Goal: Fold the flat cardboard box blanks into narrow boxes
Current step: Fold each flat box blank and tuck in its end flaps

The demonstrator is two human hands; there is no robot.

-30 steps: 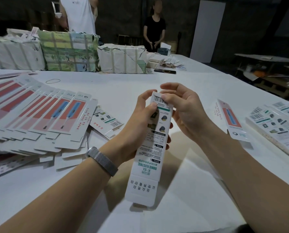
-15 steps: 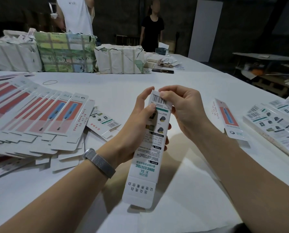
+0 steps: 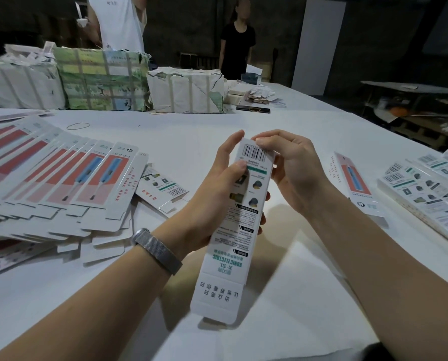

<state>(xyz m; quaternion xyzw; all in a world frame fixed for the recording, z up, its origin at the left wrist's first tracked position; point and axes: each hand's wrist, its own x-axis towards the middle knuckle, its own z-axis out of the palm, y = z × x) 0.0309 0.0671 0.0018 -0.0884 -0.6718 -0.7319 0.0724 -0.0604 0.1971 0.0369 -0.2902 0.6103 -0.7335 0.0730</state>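
Note:
I hold one long narrow white box point(image 3: 233, 246) upright over the table, its printed back with a barcode facing me and its bottom flap hanging unfolded. My left hand point(image 3: 217, 188) grips the box's upper half from the left, thumb on the front. My right hand point(image 3: 293, 168) pinches the far top end at the barcode, fingers curled over the edge. A fanned stack of flat blanks point(image 3: 61, 183) with red panels lies at the left. One folded box point(image 3: 353, 183) lies at the right.
A row of boxes or blanks point(image 3: 426, 194) lies back side up at the far right edge. Strapped paper bundles point(image 3: 100, 79) line the table's back. Two people stand behind them. A phone point(image 3: 253, 108) and a rubber band point(image 3: 77, 125) lie on the white table point(image 3: 181, 131).
My right hand's fingers have closed down over the box's top end. The box has stayed in nearly the same place in my left hand.

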